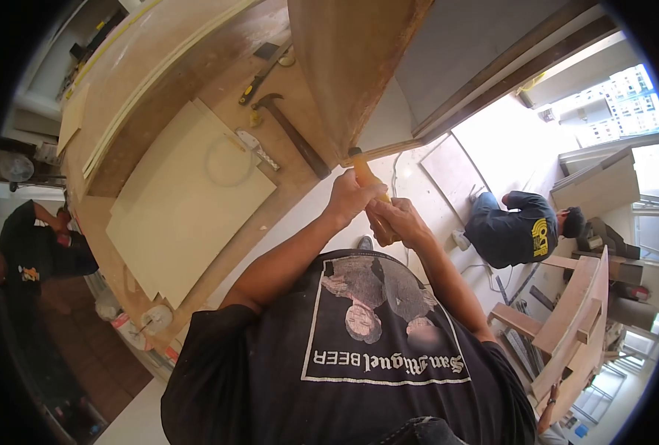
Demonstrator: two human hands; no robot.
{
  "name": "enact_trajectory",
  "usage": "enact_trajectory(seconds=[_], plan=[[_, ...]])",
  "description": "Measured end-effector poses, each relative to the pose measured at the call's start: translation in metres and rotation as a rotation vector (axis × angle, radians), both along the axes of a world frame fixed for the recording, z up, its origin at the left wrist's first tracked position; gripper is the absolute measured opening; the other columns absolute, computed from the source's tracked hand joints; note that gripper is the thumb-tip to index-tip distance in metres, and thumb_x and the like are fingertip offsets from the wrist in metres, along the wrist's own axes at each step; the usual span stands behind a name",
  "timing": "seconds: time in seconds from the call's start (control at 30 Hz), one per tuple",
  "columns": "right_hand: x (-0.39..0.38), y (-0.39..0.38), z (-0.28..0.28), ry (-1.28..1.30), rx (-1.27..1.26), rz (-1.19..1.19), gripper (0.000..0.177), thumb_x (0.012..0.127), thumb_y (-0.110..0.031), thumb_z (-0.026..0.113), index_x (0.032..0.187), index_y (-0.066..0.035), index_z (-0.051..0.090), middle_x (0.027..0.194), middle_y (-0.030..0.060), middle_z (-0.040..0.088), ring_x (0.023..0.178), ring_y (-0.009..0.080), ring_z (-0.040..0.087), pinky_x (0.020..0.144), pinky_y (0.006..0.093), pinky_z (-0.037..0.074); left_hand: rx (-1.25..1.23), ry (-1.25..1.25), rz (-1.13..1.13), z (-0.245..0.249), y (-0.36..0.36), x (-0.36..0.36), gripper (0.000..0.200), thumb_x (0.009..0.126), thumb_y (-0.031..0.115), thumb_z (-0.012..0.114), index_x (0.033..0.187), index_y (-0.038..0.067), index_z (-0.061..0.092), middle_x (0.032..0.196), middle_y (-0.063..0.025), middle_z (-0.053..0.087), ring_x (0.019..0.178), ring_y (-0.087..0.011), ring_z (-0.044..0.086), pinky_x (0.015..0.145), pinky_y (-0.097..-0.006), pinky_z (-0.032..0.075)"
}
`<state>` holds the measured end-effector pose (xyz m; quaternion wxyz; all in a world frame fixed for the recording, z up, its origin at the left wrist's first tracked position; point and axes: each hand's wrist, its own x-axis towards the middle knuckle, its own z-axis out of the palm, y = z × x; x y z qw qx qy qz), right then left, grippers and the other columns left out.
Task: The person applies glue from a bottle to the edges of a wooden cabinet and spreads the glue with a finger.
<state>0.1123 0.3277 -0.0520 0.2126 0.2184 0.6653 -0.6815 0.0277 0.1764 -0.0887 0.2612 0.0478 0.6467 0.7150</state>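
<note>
As hands clasp tool, wooden workbench, sunlit floor

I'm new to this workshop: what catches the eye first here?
The left hand and right hand grip an orange-handled tool at the corner of a wooden panel in the centre. A hammer lies on the workbench upper left; a person crouches on the floor at right.

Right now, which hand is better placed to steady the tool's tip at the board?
Probably the left hand: it grips the yellow-handled tool nearest the wooden board; the right hand holds its far end.
</note>
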Motion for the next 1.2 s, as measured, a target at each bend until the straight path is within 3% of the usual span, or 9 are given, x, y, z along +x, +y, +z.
enact_trajectory(seconds=[0.1, 0.27, 0.37, 0.47, 0.5, 0.63, 0.77, 0.97, 1.2], plan=[[-0.002, 0.0, 0.015, 0.015, 0.058, 0.026, 0.049, 0.091, -0.048, 0.074, 0.085, 0.0, 0.069, 0.068, 0.0014, 0.061, 0.054, 0.0075, 0.054, 0.046, 0.0257, 0.04, -0.046, 0.053, 0.002, 0.018, -0.003, -0.001, 0.044, 0.077, 0.031, 0.084, 0.1, -0.002, 0.065, 0.092, -0.0114, 0.072, 0.082, -0.0173, 0.069, 0.073, -0.0315, 0.056], [0.005, -0.006, 0.13, 0.127, 0.09, 0.037, 0.045, 0.094, -0.046, 0.072, 0.086, -0.002, 0.069, 0.066, 0.0008, 0.061, 0.055, 0.0068, 0.054, 0.047, 0.0252, 0.04, 0.126, 0.212, 0.003, 0.137, -0.009, 0.005, 0.033, 0.086, 0.017, 0.082, 0.108, 0.0, 0.063, 0.095, -0.0058, 0.069, 0.084, -0.0108, 0.065, 0.076, -0.0255, 0.055], [0.005, -0.009, 0.191, 0.232, 0.069, -0.01, 0.045, 0.095, -0.046, 0.07, 0.087, -0.002, 0.069, 0.066, 0.0009, 0.062, 0.056, 0.0064, 0.056, 0.048, 0.0241, 0.042, 0.221, 0.256, 0.048, 0.197, -0.006, 0.005, 0.038, 0.079, 0.025, 0.084, 0.099, -0.001, 0.063, 0.091, -0.0078, 0.067, 0.082, -0.0144, 0.065, 0.073, -0.0295, 0.054], [0.003, 0.008, 0.189, 0.229, 0.116, 0.075, 0.045, 0.096, -0.046, 0.07, 0.088, -0.001, 0.07, 0.07, 0.002, 0.064, 0.058, 0.0067, 0.058, 0.05, 0.0231, 0.043, 0.298, 0.244, 0.061, 0.2, 0.002, 0.004, 0.04, 0.079, 0.025, 0.084, 0.101, -0.001, 0.063, 0.091, -0.0079, 0.067, 0.083, -0.0145, 0.065, 0.074, -0.0296, 0.054], [0.002, 0.009, 0.183, 0.259, 0.022, 0.102, 0.045, 0.098, -0.042, 0.068, 0.098, 0.003, 0.067, 0.077, 0.0087, 0.068, 0.064, 0.0156, 0.068, 0.058, 0.0282, 0.056, 0.257, 0.247, 0.067, 0.194, 0.002, 0.004, 0.041, 0.078, 0.025, 0.084, 0.101, -0.001, 0.062, 0.091, -0.008, 0.067, 0.083, -0.0146, 0.065, 0.074, -0.0297, 0.054], [0.002, 0.005, 0.182, 0.133, 0.108, 0.099, 0.048, 0.099, -0.045, 0.066, 0.1, 0.003, 0.067, 0.079, 0.0113, 0.07, 0.062, 0.0176, 0.07, 0.058, 0.0289, 0.059, 0.211, 0.281, 0.101, 0.185, 0.004, 0.005, 0.042, 0.078, 0.027, 0.084, 0.101, -0.001, 0.062, 0.091, -0.009, 0.067, 0.082, -0.0155, 0.066, 0.074, -0.0303, 0.054], [0.001, 0.001, 0.23, 0.195, 0.109, 0.125, 0.054, 0.098, -0.048, 0.066, 0.104, 0.005, 0.066, 0.08, 0.0123, 0.07, 0.061, 0.0181, 0.07, 0.057, 0.028, 0.06, 0.289, 0.27, 0.097, 0.223, -0.001, 0.005, 0.042, 0.078, 0.03, 0.083, 0.098, -0.001, 0.063, 0.091, -0.0093, 0.067, 0.081, -0.0161, 0.066, 0.074, -0.0307, 0.054], [-0.001, -0.004, 0.233, 0.084, 0.089, 0.095, 0.051, 0.097, -0.048, 0.068, 0.09, 0.002, 0.069, 0.072, 0.008, 0.068, 0.059, 0.0135, 0.065, 0.053, 0.0262, 0.051, 0.293, 0.21, 0.11, 0.198, 0.003, 0.005, 0.041, 0.077, 0.029, 0.083, 0.098, 0.0, 0.063, 0.09, -0.0093, 0.068, 0.08, -0.0162, 0.067, 0.073, -0.0308, 0.055], [0.001, -0.015, 0.237, 0.24, 0.081, 0.081, 0.043, 0.1, -0.04, 0.065, 0.095, 0.003, 0.068, 0.076, 0.0084, 0.068, 0.059, 0.0142, 0.065, 0.054, 0.0274, 0.052, 0.322, 0.277, 0.052, 0.231, -0.014, 0.003, 0.043, 0.079, 0.024, 0.083, 0.106, 0.0, 0.061, 0.091, -0.0085, 0.068, 0.081, -0.0152, 0.066, 0.074, -0.0305, 0.055]])
